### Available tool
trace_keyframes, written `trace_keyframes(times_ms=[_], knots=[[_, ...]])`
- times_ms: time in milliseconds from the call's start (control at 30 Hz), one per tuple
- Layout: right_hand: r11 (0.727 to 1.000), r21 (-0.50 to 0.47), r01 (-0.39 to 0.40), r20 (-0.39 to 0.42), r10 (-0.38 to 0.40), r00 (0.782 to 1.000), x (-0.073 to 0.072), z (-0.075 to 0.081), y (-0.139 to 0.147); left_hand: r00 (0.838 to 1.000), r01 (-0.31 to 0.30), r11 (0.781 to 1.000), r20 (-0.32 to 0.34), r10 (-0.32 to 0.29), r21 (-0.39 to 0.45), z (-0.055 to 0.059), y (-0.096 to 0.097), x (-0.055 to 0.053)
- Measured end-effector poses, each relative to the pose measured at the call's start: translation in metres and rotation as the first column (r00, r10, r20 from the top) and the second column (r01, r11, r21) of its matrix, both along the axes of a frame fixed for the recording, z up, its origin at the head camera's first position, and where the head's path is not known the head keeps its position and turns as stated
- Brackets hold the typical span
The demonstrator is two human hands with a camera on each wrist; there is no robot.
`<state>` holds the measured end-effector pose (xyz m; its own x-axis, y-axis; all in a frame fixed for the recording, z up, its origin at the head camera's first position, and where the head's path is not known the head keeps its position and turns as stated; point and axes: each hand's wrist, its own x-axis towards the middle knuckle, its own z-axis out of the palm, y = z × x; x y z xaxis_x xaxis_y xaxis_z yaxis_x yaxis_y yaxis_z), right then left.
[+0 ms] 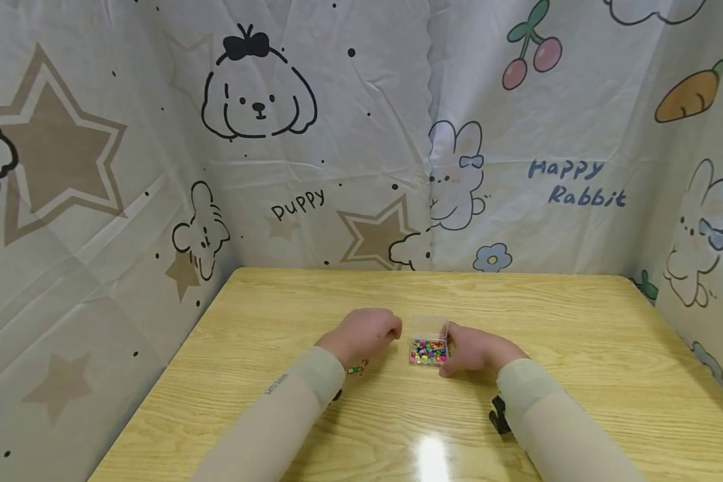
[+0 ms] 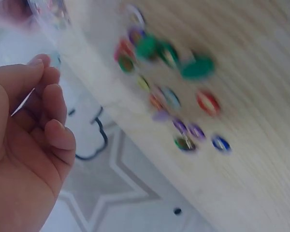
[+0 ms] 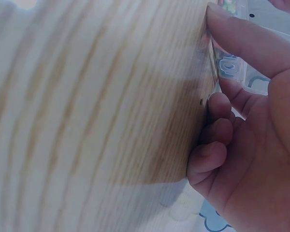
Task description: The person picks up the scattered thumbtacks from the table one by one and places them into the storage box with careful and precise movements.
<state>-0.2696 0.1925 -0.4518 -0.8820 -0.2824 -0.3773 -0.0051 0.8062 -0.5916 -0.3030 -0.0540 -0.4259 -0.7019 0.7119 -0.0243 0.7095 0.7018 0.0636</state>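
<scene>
Near the middle of the wooden table (image 1: 584,321), clock directions being read from the box in the head view:

Clear box (image 1: 428,364): one, sitting on the tabletop and holding many small multicoloured beads (image 1: 429,349).

Clear lid (image 1: 430,327): one, standing open at 12 o'clock.

Right hand (image 1: 474,348): at 3 o'clock, gripping the box's side; thumb bracing towards 5 o'clock, fingers curling towards 1 o'clock, the span being only partly closed.

Left hand (image 1: 364,333): between 9 and 10 o'clock, just beside the box and not touching it. Fingers are curling and the thumb is meeting the index finger; whether a bead is sitting in that pinch, one cannot tell.

Loose pieces: a scatter lying between 8 and 9 o'clock, partly hidden by the left wrist in the head view; including a green piece (image 2: 197,67), a red piece (image 2: 209,102) and a blue piece (image 2: 221,143), all blurred in the left wrist view.

Handling notes, by judgement: the right grip is serving best as a low, light brace, squeezing too little to flex the walls. Right fingers are lying close to the lid, so nudging it is a risk. Small beads are calling for fingertip pinching, one at a time. The left wrist is passing close to the scatter; lifting it slightly is preventing brushed pieces from rolling.
</scene>
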Motion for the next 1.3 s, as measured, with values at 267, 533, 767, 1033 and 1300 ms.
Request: trace_keyframes(times_ms=[267,533,767,1033,1300], knots=[[1.000,0.006,-0.009,-0.004,0.009,1.000,-0.001,0.000,0.000,0.997,-0.081,0.995,0.000,0.081,-0.059,-0.004,-0.028,-0.012],[0.999,0.033,-0.013,-0.016,0.013,1.000,-0.001,0.000,0.000,0.983,-0.163,0.981,0.072,0.171,-0.105,-0.004,-0.043,-0.016],[0.999,0.027,-0.018,-0.016,0.018,1.000,0.001,0.003,-0.001,0.970,-0.185,0.975,0.140,0.201,-0.121,-0.005,-0.049,-0.013],[1.000,0.022,-0.010,-0.011,0.010,1.000,0.002,0.003,0.000,0.973,-0.177,0.976,0.129,0.193,-0.128,-0.011,-0.045,-0.013],[0.999,0.031,-0.012,-0.011,0.012,1.000,0.001,0.003,-0.002,0.978,-0.152,0.984,0.131,0.164,-0.098,-0.014,-0.040,-0.009]])
